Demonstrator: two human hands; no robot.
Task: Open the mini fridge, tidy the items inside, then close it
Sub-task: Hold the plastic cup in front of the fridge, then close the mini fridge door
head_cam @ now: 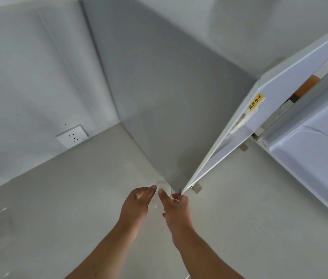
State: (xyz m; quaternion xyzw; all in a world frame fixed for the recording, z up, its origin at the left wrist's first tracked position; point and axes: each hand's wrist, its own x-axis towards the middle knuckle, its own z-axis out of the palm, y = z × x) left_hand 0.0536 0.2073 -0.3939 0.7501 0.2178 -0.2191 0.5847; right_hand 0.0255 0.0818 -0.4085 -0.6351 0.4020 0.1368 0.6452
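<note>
Both hands meet low in the view around a small clear glass item (164,189), hard to make out: the left hand (138,202) closes its fingertips on one side, the right hand (176,206) pinches the other with its thumb on top. The item sits just beside the bottom corner of the open fridge door (245,125), which swings out over the pale floor (78,188). My worry is that corner: lifting the glass could knock it against the door edge, and smooth glass may slip. The fridge body (310,150) stands to the right, its contents mostly hidden; a wall socket (72,136) sits well apart
</note>
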